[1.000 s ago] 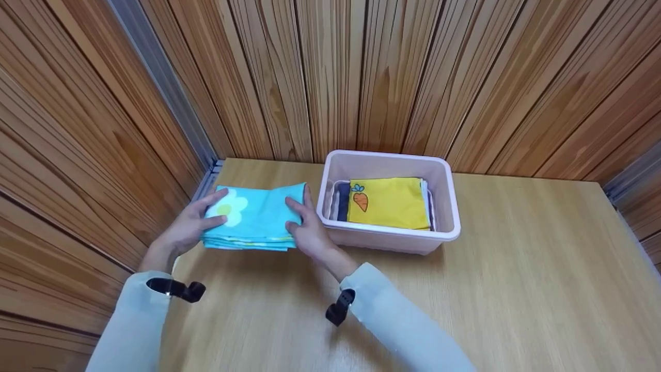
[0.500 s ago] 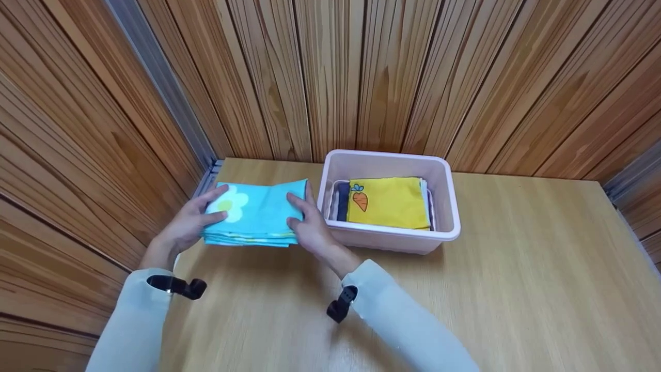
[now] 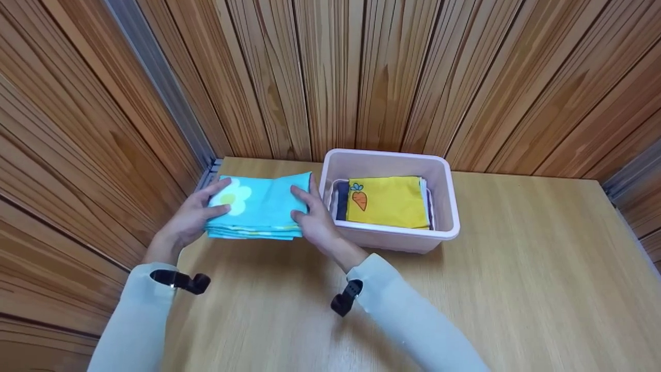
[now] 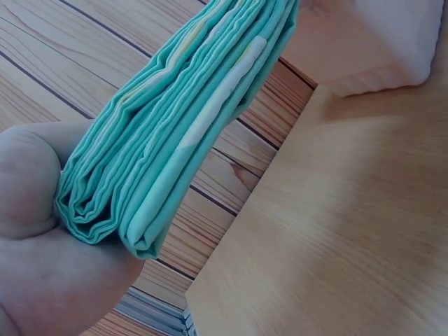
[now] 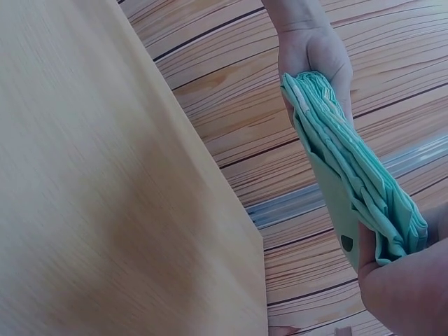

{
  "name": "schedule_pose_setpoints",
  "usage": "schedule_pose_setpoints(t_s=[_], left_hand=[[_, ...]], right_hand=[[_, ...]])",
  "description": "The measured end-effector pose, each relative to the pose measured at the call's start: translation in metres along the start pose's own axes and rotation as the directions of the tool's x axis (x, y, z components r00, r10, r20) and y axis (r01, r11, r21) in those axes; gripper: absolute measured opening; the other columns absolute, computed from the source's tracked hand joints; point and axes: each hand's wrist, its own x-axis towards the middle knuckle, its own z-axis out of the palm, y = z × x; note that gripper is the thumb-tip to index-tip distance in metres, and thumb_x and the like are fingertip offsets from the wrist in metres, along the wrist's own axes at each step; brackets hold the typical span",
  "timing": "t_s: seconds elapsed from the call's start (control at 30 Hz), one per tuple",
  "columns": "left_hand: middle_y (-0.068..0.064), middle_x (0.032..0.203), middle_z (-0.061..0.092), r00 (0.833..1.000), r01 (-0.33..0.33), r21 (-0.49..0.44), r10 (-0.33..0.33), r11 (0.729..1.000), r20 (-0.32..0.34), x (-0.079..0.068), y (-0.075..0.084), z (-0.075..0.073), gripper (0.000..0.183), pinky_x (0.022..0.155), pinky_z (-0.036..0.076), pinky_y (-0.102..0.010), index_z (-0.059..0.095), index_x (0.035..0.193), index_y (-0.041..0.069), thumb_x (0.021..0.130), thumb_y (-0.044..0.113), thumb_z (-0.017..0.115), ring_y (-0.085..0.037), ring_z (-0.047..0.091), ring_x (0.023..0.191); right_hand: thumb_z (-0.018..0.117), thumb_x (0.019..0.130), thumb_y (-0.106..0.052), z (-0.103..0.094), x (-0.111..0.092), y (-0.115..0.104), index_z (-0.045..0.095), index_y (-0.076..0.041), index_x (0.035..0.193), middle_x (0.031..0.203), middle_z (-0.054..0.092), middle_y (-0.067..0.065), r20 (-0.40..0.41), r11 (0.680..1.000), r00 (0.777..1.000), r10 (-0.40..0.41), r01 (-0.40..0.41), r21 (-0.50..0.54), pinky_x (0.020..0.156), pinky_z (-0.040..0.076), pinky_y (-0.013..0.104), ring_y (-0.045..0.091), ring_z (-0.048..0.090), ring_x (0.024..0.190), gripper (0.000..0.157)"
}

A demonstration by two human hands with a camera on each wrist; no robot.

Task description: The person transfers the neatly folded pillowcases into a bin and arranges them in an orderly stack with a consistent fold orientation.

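Observation:
Both hands hold a folded turquoise cloth [image 3: 268,199] with a white flower print, in the air over the left part of the table. My left hand [image 3: 186,219] grips its left end, thumb on top. At the right end my right hand [image 3: 320,225] grips it the same way, beside the box. In the left wrist view, the many stacked layers of the cloth [image 4: 175,133] show edge-on, the left hand [image 4: 56,273] round one end. The right wrist view has the cloth [image 5: 350,168] stretching between the right hand [image 5: 413,290] and the other hand. Fingers beneath the cloth are mostly hidden.
A pale pink plastic box [image 3: 392,238] stands just right of the cloth, against the back wall. Inside lies a folded yellow cloth [image 3: 395,201] with a carrot print, with dark and white fabric edges beside it. Wood-patterned walls [image 3: 335,77] bound the table [image 3: 516,268] behind and at left.
Both hands have shifted the turquoise cloth slightly upward in the head view and a little right, towards the box. The grip looks the same. The box and yellow cloth have stayed put.

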Motion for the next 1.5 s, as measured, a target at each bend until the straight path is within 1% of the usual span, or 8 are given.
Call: schedule_pose_setpoints(t_s=[0.5, 0.67, 0.8, 0.93, 1.13, 1.33, 1.4, 1.5], left_hand=[[-0.011, 0.169, 0.005, 1.000, 0.030, 0.034, -0.030, 0.999, -0.006, 0.016, 0.013, 0.019, 0.066, 0.084, 0.049, -0.021, 0.031, 0.161, 0.021, 0.102, 0.014, 0.061, -0.032, 0.040, 0.124], [-0.006, 0.172, -0.006, 1.000, 0.007, 0.064, -0.008, 0.998, 0.019, 0.019, 0.017, 0.022, 0.065, 0.093, 0.042, -0.026, 0.031, 0.161, 0.020, 0.103, 0.011, 0.059, -0.035, 0.019, 0.145], [-0.003, 0.171, -0.008, 0.999, -0.012, 0.083, 0.009, 0.996, 0.035, 0.023, 0.020, 0.025, 0.064, 0.098, 0.037, -0.026, 0.031, 0.161, 0.018, 0.103, 0.010, 0.058, -0.034, 0.005, 0.153], [-0.003, 0.172, -0.007, 0.999, -0.003, 0.071, 0.000, 0.998, 0.038, 0.027, 0.021, 0.029, 0.063, 0.094, 0.041, -0.024, 0.032, 0.161, 0.018, 0.104, 0.011, 0.058, -0.035, 0.013, 0.151], [-0.003, 0.171, -0.012, 0.999, 0.013, 0.039, -0.015, 0.999, 0.039, 0.031, 0.022, 0.035, 0.063, 0.092, 0.042, -0.020, 0.033, 0.160, 0.017, 0.103, 0.007, 0.057, -0.032, -0.001, 0.155], [-0.006, 0.171, -0.011, 0.999, -0.030, 0.053, 0.028, 0.998, 0.037, 0.037, 0.026, 0.043, 0.063, 0.115, 0.031, -0.036, 0.033, 0.160, 0.013, 0.102, 0.003, 0.056, -0.031, -0.009, 0.156], [-0.007, 0.171, -0.010, 0.999, -0.039, 0.057, 0.036, 0.998, 0.037, 0.039, 0.028, 0.045, 0.064, 0.118, 0.026, -0.038, 0.033, 0.160, 0.012, 0.102, 0.001, 0.056, -0.031, -0.008, 0.156], [-0.007, 0.171, -0.007, 0.999, -0.018, 0.041, 0.017, 0.999, 0.035, 0.041, 0.030, 0.048, 0.064, 0.110, 0.038, -0.032, 0.032, 0.160, 0.015, 0.102, 0.002, 0.055, -0.032, 0.005, 0.155]], right_hand=[[0.052, 0.102, 0.000, -0.022, 0.000, -0.001, 0.043, -0.013, 0.155, 0.171, -0.010, -0.004, -0.026, 0.999, 1.000, 0.009, -0.010, -0.040, 0.125, -0.003, 0.045, 0.020, -0.016, 0.155, 0.055], [0.052, 0.102, 0.002, -0.027, 0.001, -0.005, 0.044, -0.013, 0.155, 0.172, -0.009, -0.005, -0.032, 1.000, 0.999, 0.015, -0.016, -0.013, 0.126, 0.001, 0.042, 0.022, -0.014, 0.156, 0.056], [0.050, 0.101, 0.008, -0.030, 0.004, -0.007, 0.042, -0.011, 0.156, 0.171, -0.010, -0.006, -0.041, 0.991, 0.998, 0.038, -0.032, 0.128, 0.124, 0.017, 0.033, 0.021, -0.012, 0.156, 0.059], [0.047, 0.101, 0.010, -0.035, 0.005, -0.008, 0.039, -0.011, 0.157, 0.170, -0.012, -0.011, -0.037, 0.971, 0.997, 0.069, -0.059, 0.231, 0.121, 0.027, 0.030, 0.018, -0.012, 0.156, 0.060], [0.050, 0.102, 0.004, -0.043, 0.002, -0.009, 0.039, -0.016, 0.158, 0.170, -0.011, -0.015, -0.026, 0.989, 0.997, 0.079, -0.075, 0.128, 0.122, 0.022, 0.030, 0.017, -0.011, 0.156, 0.060], [0.050, 0.102, 0.001, -0.052, 0.002, -0.008, 0.039, -0.013, 0.157, 0.171, -0.011, -0.008, -0.032, 1.000, 0.999, 0.030, -0.030, -0.002, 0.124, 0.016, 0.033, 0.020, -0.010, 0.156, 0.058], [0.051, 0.102, 0.002, -0.055, 0.003, -0.008, 0.039, -0.012, 0.157, 0.171, -0.011, -0.007, -0.032, 1.000, 0.999, 0.024, -0.024, 0.006, 0.122, 0.024, 0.032, 0.021, -0.009, 0.156, 0.058], [0.051, 0.102, 0.003, -0.059, 0.004, -0.009, 0.038, -0.014, 0.158, 0.171, -0.011, -0.009, -0.043, 0.999, 0.998, 0.048, -0.047, 0.017, 0.111, 0.043, 0.031, 0.021, -0.002, 0.156, 0.060]])
